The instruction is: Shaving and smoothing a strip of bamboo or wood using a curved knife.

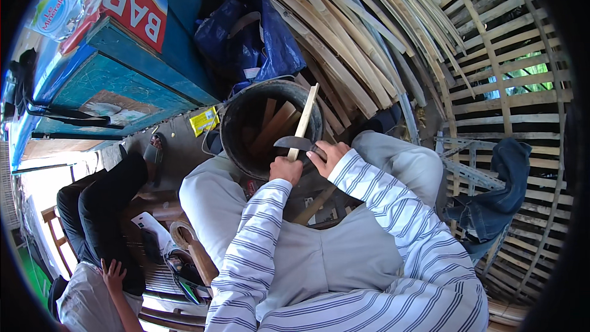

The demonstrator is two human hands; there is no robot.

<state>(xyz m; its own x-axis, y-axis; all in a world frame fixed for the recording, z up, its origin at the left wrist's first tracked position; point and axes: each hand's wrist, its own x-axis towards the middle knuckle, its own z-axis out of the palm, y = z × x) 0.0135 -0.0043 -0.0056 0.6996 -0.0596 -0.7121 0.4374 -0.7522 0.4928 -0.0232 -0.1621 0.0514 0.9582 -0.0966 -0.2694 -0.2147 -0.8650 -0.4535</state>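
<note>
My left hand is closed around the lower end of a pale strip of wood or bamboo, which points up and away over a black bucket. In my right hand is a knife with a broad, dark, curved blade. Its blade lies across the strip just above my left fist, with the tip to the left. The knife's handle is mostly hidden by my fingers. Several flat wooden pieces stand inside the bucket, between my knees.
Long bamboo strips are piled beyond the bucket, beside a blue bag. A blue cabinet and a yellow packet are at left. Another person sits lower left. Denim cloth hangs by the slatted wall at right.
</note>
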